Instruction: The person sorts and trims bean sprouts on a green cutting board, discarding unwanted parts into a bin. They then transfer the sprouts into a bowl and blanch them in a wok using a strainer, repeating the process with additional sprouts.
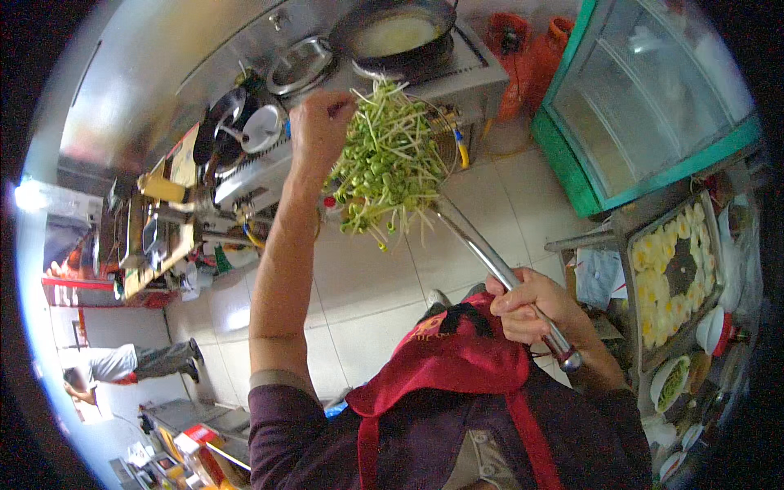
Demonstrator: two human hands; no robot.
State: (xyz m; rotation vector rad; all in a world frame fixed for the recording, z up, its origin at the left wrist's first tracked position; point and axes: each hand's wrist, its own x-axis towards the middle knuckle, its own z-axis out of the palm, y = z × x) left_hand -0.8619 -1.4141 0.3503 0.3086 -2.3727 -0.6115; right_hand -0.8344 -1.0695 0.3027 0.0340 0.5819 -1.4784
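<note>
My right hand (530, 306) is wrapped around the long metal handle (474, 239) of a strainer, near its rounded end. A heaped pile of green bean sprouts (392, 153) fills the strainer head, and several strands hang over its edge. Part of the round wire rim (452, 125) shows on the right of the pile. Against the upper left side of the sprouts is my left hand (321, 128), its fingers curled. The fingertips are hidden, so whether it grips any sprouts cannot be seen.
Beyond the sprouts, a wok (398, 37) with pale liquid sits on a steel stove (471, 73). Red gas cylinders (517, 92) and a green-framed glass cabinet (637, 110) stand right. A tray (713, 245) holds fried eggs. A person (122, 364) stands far left.
</note>
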